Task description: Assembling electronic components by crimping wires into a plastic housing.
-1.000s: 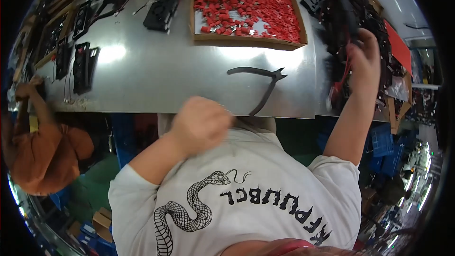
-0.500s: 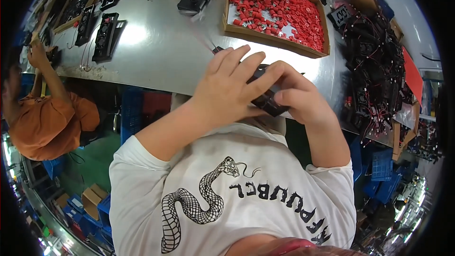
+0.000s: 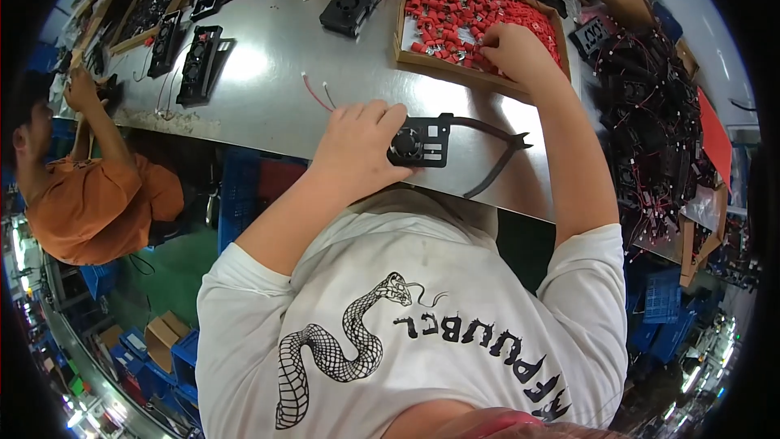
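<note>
My left hand (image 3: 357,145) is closed around a black plastic housing with a small round fan (image 3: 422,143), held at the table's near edge. The housing's left part is hidden under my fingers. Beyond the hand, thin red and dark wires with a small white plug (image 3: 307,78) lie on the metal table. My right hand (image 3: 520,53) reaches into a shallow cardboard tray (image 3: 463,73), its fingertips pinched among small red plastic parts (image 3: 443,12). What sits between those fingers is too small to tell. Dark-handled pliers (image 3: 510,142) rest to the right of the housing.
Another fan housing (image 3: 353,6) lies left of the tray, with several more (image 3: 199,65) farther left. A large heap of black fan units (image 3: 642,114) with wires covers the right side. At the left, a co-worker in orange (image 3: 97,203) handles something dark.
My right hand has left the fan housing and moved up and right into the tray of red parts. The left hand keeps the housing, now lying flatter. The pliers have come into view.
</note>
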The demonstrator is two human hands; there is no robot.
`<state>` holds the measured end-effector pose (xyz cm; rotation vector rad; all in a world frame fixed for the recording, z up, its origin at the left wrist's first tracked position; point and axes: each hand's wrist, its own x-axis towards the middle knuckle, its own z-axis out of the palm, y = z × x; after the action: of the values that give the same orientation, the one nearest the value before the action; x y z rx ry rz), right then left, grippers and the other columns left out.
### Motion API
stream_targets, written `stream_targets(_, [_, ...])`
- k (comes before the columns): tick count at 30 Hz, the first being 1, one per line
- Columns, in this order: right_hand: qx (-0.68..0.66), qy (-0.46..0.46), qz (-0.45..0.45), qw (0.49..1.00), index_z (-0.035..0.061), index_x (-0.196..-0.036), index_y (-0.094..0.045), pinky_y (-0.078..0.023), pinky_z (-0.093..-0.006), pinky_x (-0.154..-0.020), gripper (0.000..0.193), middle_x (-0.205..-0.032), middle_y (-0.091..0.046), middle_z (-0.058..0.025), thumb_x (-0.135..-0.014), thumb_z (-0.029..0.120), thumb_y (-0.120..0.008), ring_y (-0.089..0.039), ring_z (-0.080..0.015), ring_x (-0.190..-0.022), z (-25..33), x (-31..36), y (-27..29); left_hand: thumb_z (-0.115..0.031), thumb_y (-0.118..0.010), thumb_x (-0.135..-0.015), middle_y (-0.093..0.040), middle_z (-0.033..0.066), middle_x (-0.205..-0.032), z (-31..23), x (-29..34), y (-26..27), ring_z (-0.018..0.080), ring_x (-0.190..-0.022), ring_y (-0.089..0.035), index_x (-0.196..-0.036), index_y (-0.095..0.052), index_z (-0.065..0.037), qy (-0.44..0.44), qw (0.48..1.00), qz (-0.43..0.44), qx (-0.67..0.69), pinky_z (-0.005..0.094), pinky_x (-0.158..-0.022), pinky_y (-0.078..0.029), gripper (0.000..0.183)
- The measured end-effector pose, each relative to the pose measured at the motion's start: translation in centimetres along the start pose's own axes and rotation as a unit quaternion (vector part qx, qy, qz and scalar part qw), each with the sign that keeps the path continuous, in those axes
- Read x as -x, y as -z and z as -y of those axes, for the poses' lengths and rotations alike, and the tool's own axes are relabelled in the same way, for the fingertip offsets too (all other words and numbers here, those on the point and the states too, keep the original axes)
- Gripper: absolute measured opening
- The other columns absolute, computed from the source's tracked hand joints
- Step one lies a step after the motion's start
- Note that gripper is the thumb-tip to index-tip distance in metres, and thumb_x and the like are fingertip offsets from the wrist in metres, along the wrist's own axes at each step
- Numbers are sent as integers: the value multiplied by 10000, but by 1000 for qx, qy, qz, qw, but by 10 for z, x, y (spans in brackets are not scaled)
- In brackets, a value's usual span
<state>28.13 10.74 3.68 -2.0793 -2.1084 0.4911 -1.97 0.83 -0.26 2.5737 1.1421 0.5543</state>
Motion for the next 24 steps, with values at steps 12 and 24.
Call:
stream_targets(12, [-227,50,-122,965,16,-1040,-740,-535,-280,-790,191,-987,-738,-62,-850,38,-745,-660,-131,-870,12,91,-34,-512,-882,-643,-630,107,-1085,2,11,-7,330,-1015,-615,-1275,-604,-70,-20,996,-67,58,456,-913,-459,820])
stream_targets(24, [-363,75,-122,921,57,-938,-480,-517,-244,-814,302,-911,-637,-32,-802,-130,-674,-608,-98,-881,25,146,-103,-673,-761,-740,-647,148,-1089,-3,-1,-14,351,-985,-623,-1348,-575,-29,-75,992,-41,89,460,-887,-474,904])
